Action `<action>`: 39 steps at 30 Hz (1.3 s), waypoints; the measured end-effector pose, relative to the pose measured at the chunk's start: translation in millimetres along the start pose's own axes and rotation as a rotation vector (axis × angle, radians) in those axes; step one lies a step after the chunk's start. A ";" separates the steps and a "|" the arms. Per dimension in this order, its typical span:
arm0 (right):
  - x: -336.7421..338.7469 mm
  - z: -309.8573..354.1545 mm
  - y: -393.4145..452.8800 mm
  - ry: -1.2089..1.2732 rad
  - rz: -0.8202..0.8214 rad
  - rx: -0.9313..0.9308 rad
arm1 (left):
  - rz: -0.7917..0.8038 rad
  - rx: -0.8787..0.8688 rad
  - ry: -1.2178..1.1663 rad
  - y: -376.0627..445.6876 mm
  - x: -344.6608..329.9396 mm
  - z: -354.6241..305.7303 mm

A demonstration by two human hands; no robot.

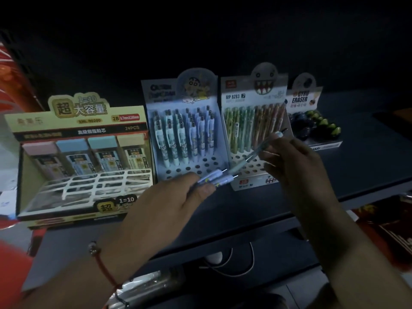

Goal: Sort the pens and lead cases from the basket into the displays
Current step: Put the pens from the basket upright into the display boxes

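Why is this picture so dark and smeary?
Head view: dim room, black above the displays; the lead case display at left catches the most light; edges bend from the wide lens; the right hand and its pen look soft.

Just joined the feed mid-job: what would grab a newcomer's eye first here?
The two hands at centre: the left hand grips two pale blue pens, tips pointing right, while the right hand holds a greenish pen slantwise in front of the monster-face display. Behind them stand the half-filled cartoon pen display and, far left, the lead case box with four pastel-capped cases in its back row.
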State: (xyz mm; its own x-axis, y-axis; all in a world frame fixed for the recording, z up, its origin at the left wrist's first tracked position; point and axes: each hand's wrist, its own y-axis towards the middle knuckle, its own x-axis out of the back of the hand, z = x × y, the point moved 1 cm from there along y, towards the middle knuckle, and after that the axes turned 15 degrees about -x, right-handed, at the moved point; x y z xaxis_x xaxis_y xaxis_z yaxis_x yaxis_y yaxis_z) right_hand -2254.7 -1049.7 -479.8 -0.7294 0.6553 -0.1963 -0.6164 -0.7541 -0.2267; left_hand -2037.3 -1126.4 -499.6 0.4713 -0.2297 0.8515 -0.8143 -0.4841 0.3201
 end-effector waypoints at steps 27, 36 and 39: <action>-77.4 -21.5 12.2 -0.311 0.166 0.390 | 0.128 -0.139 0.268 -4.4 -12.9 2.5; -96.3 -36.8 29.0 -0.458 0.159 0.392 | 0.099 -0.129 0.247 -4.6 -9.0 2.8; -102.0 -38.4 32.1 -0.506 0.154 0.401 | 0.100 -0.121 0.243 -5.6 -9.0 3.8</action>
State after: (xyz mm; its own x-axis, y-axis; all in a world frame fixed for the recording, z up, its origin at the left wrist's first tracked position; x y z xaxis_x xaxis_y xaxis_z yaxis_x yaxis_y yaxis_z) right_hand -2188.7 -1139.1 -503.7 -0.8068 0.5111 0.2963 -0.4856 -0.8594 0.1602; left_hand -2035.7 -1124.8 -510.6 0.3038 -0.0547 0.9512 -0.8938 -0.3621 0.2646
